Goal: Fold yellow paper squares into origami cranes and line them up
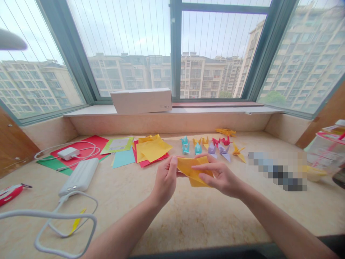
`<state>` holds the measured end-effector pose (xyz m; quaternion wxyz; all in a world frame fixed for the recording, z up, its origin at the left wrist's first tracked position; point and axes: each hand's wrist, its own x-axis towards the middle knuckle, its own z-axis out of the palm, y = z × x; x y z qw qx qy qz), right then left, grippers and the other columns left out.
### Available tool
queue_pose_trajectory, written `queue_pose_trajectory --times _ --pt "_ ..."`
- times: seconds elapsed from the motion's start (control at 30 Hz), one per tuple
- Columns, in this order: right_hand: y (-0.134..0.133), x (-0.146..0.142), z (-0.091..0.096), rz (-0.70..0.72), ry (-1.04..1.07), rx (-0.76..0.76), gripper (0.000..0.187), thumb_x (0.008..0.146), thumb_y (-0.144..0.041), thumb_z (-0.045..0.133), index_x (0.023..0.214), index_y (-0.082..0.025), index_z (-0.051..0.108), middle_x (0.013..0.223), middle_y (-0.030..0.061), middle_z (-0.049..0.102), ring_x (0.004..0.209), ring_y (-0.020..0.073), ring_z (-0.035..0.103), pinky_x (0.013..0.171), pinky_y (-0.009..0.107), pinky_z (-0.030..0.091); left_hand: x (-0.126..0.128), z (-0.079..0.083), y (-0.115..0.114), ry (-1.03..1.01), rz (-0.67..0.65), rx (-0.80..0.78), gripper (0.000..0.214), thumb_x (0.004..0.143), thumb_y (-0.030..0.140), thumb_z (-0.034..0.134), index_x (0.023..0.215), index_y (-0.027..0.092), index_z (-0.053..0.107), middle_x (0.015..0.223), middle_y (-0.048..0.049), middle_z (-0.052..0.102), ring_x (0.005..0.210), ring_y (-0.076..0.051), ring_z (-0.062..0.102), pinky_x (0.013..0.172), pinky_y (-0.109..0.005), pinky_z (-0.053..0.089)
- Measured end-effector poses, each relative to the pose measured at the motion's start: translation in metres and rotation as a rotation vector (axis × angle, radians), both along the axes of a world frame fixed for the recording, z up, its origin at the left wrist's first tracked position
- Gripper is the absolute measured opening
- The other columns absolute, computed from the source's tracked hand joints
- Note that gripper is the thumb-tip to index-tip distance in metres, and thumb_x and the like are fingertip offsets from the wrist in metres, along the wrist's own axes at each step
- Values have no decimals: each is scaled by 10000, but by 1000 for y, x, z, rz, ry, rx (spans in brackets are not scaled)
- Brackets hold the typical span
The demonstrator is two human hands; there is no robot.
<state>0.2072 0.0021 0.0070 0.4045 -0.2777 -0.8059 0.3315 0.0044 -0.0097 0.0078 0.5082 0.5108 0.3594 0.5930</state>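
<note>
A partly folded sheet of yellow origami paper (198, 180) is held up above the counter between both hands. My left hand (167, 178) pinches its left edge, thumb on top. Around the right part of the paper is my right hand (219, 176), its index finger and thumb lying against the near face and other fingers behind. Just beyond the hands stand several folded paper cranes in rows: blue ones (198, 148), purple ones (224, 151), red ones (225, 141) and yellow ones (237, 151).
Loose yellow sheets (156, 149) lie left of the cranes, near a light-blue sheet (123, 158) and a red sheet (93, 144). A white power bank (79, 176) with a cable (93, 230) occupies the left side. A white box (141, 101) sits on the sill; a plastic cup (327, 147) stands at right.
</note>
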Motion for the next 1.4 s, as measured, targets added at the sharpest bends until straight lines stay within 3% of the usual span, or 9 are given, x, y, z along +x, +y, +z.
queue_pose_trajectory --times 0.1,0.2,0.37,0.57,0.8,1.1,1.23,1.4 --pt "2 -1 3 -54 110 -24 307 949 -454 518 1141 -265 664 1224 82 601 1194 252 556 1028 424 457 -1 0 1 34 46 26 452 896 516 521 1010 114 694 779 -59 701 668 -166 657 559 -238 536" --pt "3 -5 4 -31 260 -195 375 956 -497 482 1247 -266 532 1142 83 657 1024 223 653 860 360 548 -2 0 1 125 91 65 458 914 512 497 1007 116 706 717 -40 678 585 -135 596 509 -207 469" --pt "5 -8 3 83 284 -464 560 913 -436 588 1398 -243 386 910 47 710 779 186 697 676 298 557 -4 -1 1 310 188 209 422 948 448 466 991 121 729 732 -40 684 656 -147 595 590 -214 453" --pt "7 -8 -2 86 307 -607 691 810 -344 732 1402 -237 392 967 68 733 820 205 716 711 320 566 -2 -6 2 343 152 205 450 958 446 438 1043 97 711 826 -77 713 700 -166 615 619 -237 466" --pt "6 -12 1 -3 321 -630 665 742 -299 792 1311 -204 461 892 49 753 722 177 723 616 253 553 1 -3 -2 203 68 104 460 938 477 461 991 91 703 752 -64 701 556 -123 555 509 -209 430" --pt "4 -13 3 -78 336 -571 649 731 -286 799 1291 -203 483 880 53 762 745 195 738 637 275 584 0 -5 -2 162 -116 63 353 836 439 672 976 114 684 777 -55 712 674 -163 646 612 -231 492" --pt "5 -13 -1 -65 364 -532 630 755 -257 779 1308 -220 478 919 57 761 768 199 740 656 285 588 1 -6 0 165 -117 81 344 868 444 630 863 108 705 750 -60 707 676 -167 643 622 -237 488" --pt "7 -12 -6 -17 422 -531 783 759 -220 774 1415 -268 349 958 53 757 822 221 743 689 322 598 0 -2 0 145 -65 108 348 893 442 593 819 115 689 719 -40 689 639 -143 617 569 -211 458"
